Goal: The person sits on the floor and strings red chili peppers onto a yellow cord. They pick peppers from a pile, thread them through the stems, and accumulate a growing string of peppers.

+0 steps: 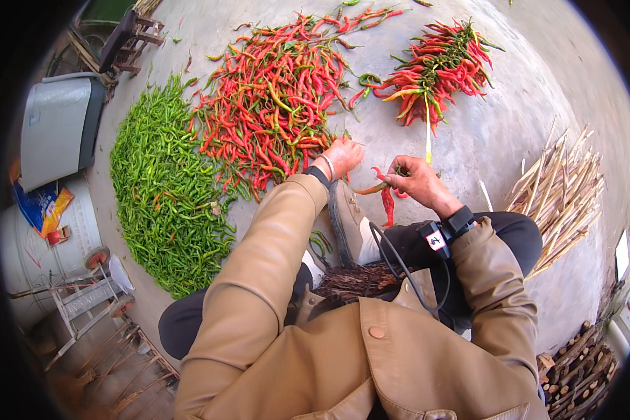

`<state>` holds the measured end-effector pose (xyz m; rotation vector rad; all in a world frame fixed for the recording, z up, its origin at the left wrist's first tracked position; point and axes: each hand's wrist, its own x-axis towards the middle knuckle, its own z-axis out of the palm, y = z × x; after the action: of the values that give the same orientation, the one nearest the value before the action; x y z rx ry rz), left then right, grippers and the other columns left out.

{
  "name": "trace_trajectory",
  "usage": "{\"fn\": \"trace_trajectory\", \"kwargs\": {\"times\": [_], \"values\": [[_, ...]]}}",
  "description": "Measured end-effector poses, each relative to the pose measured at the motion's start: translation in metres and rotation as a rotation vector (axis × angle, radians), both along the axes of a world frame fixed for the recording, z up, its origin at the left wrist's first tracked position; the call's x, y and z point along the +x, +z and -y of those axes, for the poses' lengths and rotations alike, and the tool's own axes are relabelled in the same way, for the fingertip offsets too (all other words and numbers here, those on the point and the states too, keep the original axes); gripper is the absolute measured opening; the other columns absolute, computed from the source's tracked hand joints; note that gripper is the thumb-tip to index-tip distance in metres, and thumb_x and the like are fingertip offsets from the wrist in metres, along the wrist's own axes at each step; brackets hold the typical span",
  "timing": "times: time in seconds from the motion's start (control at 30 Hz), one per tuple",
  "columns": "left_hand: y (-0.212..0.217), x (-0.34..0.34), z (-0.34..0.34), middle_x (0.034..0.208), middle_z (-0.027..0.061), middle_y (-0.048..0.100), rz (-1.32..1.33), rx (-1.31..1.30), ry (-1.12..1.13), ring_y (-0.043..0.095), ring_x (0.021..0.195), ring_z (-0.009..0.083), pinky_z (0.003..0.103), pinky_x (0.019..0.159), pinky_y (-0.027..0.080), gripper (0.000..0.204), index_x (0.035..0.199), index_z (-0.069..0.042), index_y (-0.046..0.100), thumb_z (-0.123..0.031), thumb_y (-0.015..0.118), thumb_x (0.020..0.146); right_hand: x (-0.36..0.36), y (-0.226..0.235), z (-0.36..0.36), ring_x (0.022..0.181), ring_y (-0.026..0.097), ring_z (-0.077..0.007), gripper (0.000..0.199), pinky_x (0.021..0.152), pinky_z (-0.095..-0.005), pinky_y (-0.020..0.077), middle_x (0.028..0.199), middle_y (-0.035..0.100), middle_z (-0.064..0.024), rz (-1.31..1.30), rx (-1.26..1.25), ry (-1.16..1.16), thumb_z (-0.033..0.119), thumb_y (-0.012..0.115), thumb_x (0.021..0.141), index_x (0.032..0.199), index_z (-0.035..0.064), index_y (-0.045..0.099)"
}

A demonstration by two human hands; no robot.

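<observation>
Pinching red chilies point(388, 204): right hand point(420, 183) grip, just right of frame center; chilies stick out left and below. Left hand point(341, 157) beside red pile point(273, 105), upper center; can't tell its grip.

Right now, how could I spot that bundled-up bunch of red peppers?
On the grey floor, look right of the red pepper pile. Beyond the right hand lies the bunch: green stems line its middle, and a pale strip trails from it.

Pale grey concrete floor point(525, 126) lies here under bright, even light. Along the left stand a wooden-legged seat point(119, 40), a grey box point(54, 129) and a metal frame point(85, 299) (quite a jumble); cut logs point(581, 374) lie stacked on the right.
</observation>
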<state>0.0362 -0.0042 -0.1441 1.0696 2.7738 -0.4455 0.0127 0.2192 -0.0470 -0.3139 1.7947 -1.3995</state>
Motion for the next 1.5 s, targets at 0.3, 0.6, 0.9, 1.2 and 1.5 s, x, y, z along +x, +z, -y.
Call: {"fn": "trace_trajectory", "kwargs": {"times": [0.3, 0.6, 0.9, 1.2, 1.5], "values": [[0.054, -0.009, 0.010, 0.077, 0.0112, 0.052, -0.141, 0.669, 0.461, 0.051, 0.074, 0.0311, 0.038, 0.062, 0.045, 0.018, 0.072, -0.009, 0.057, -0.004, 0.063, 0.056, -0.001, -0.002, -0.001, 0.053, 0.050, -0.0067, 0.014, 0.046, -0.0242, 0.0409, 0.059, 0.055, -0.0022, -0.018, -0.096, -0.042, 0.014, 0.063, 0.077, 0.078, 0.0024, 0.056], [0.146, 0.010, -0.030, 0.095, 0.0131, 0.058, 0.796, 2.589, 1.036, 0.058, 0.090, 0.0215, 0.032, 0.078, 0.050, 0.014, 0.093, 0.000, 0.055, -0.004, 0.050, 0.081, 0.000, 0.021, -0.005, 0.054, 0.048, -0.0045, 0.011, 0.048, -0.0191, 0.0386, 0.064, 0.057, 0.0001, 0.169, -0.270, -0.216, 0.014, 0.063, 0.078, 0.080, 0.0038, 0.058], [0.176, 0.044, -0.072, 0.095, 0.0136, 0.056, 0.789, 2.431, 0.905, 0.058, 0.093, 0.0251, 0.036, 0.083, 0.048, 0.009, 0.087, 0.001, 0.053, 0.000, 0.051, 0.079, -0.004, 0.032, -0.011, 0.054, 0.052, -0.0051, 0.012, 0.049, -0.0175, 0.0415, 0.064, 0.058, 0.0002, 0.201, -0.488, -0.265, 0.015, 0.064, 0.078, 0.080, 0.0045, 0.059], [0.187, 0.053, -0.071, 0.093, 0.0095, 0.056, 0.664, 2.181, 0.907, 0.057, 0.085, 0.0168, 0.029, 0.076, 0.047, 0.009, 0.084, -0.001, 0.054, -0.001, 0.055, 0.075, -0.001, 0.034, -0.012, 0.055, 0.052, -0.0049, 0.015, 0.048, -0.0168, 0.0403, 0.065, 0.057, -0.0001, 0.394, -0.595, -0.243, 0.018, 0.063, 0.079, 0.079, 0.0035, 0.059], [0.193, 0.056, -0.078, 0.098, 0.0069, 0.054, 0.393, 1.881, 0.767, 0.053, 0.093, 0.0147, 0.027, 0.085, 0.042, 0.022, 0.093, 0.000, 0.054, 0.008, 0.057, 0.073, -0.008, 0.028, -0.012, 0.052, 0.049, -0.0050, 0.015, 0.047, -0.0169, 0.0382, 0.063, 0.055, 0.0006, 0.359, -0.638, -0.273, 0.018, 0.064, 0.078, 0.077, 0.0039, 0.058]]}}
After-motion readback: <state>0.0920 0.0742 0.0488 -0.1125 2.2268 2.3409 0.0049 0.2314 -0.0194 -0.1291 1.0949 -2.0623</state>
